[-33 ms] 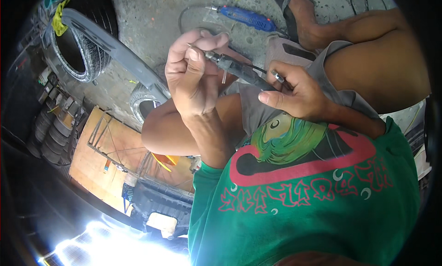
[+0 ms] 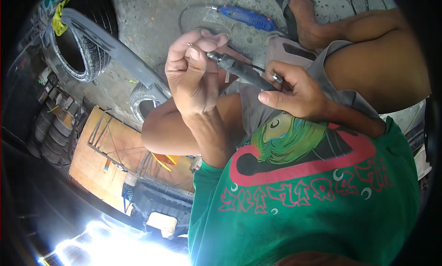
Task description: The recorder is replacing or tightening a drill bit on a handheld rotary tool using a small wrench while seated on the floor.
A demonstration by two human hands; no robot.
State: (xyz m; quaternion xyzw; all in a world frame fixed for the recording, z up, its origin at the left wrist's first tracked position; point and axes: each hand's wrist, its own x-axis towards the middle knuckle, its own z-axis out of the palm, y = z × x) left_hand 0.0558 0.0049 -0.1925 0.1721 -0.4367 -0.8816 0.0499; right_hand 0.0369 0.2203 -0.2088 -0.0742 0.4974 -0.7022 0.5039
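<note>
Over my lap, my right hand (image 2: 297,91) grips a dark handpiece (image 2: 244,71) with a ribbed collar and a metal tip, pointing up and left. A short metal rod sticks down from the collar. Another small metal end (image 2: 276,76) shows by my right fingers; its kind is unclear. My left hand (image 2: 191,77) is closed, thumb against fingers, pinching a thin metal bit (image 2: 189,44) whose point shows above the thumb. The handpiece's tip lies close beside the left thumb; whether bit and tip touch is hidden. A blue rotary tool (image 2: 246,18) rests on the floor beyond.
Tires (image 2: 85,54) stand at the far left, with a long grey plastic part (image 2: 115,52) leaning across them. A wooden board (image 2: 99,148) lies left of my knee. A thin cable runs from the rotary tool. My bare foot (image 2: 299,17) is at the far right.
The handpiece's tip has shifted very slightly right, away from my left fingers. Both hands otherwise keep their place.
</note>
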